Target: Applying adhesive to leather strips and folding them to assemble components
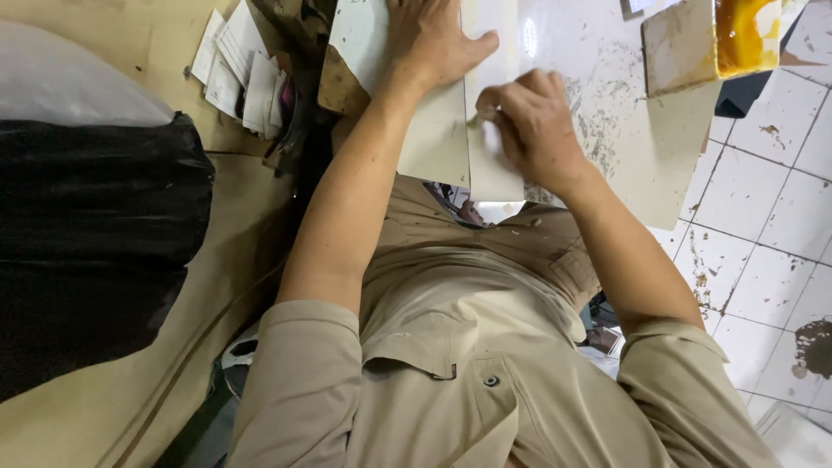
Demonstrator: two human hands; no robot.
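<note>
My left hand (431, 36) lies flat, thumb spread, on a pale sheet (433, 139) at the top centre and presses it down. A second pale strip (492, 178) lies edge to edge beside it. Just to the right, my right hand (536, 126) is curled, its fingertips pinching a small pale tool (476, 117) against the seam between the two sheets. What kind of tool it is I cannot tell. My beige shirt fills the lower middle of the view.
A stained white work surface (598, 78) lies under the sheets. At top right a board carries a container of amber liquid (744, 33). A stack of paper slips (243, 69), a black bag (95, 243) and a white tiled floor (763, 225) surround me.
</note>
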